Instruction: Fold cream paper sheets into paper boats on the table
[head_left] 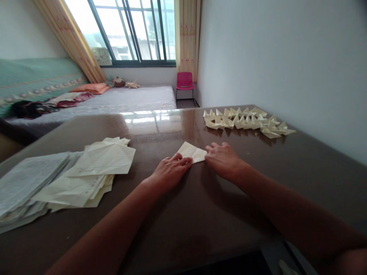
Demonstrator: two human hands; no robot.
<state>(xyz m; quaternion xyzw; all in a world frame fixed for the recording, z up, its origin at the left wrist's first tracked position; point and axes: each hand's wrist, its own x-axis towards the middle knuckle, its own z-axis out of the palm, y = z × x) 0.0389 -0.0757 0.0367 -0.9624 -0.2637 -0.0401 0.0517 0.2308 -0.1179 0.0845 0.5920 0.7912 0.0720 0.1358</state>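
Observation:
A small folded sheet of cream paper [194,152] lies on the brown table between my hands. My left hand [172,168] presses on its left and near edge, fingers bent over the paper. At the paper's right corner, my right hand [222,157] has its fingers curled and closed on the edge, the fingertips partly hidden. Rows of folded paper boats [246,121] stand farther back on the right. A pile of loose cream sheets [100,160] lies to the left of my left hand.
A stack of greyish paper [31,179] covers the table's left side. The glossy table [183,229] meets a white wall on the right. Beyond it are a bed [143,97], a pink chair [185,81] and a window.

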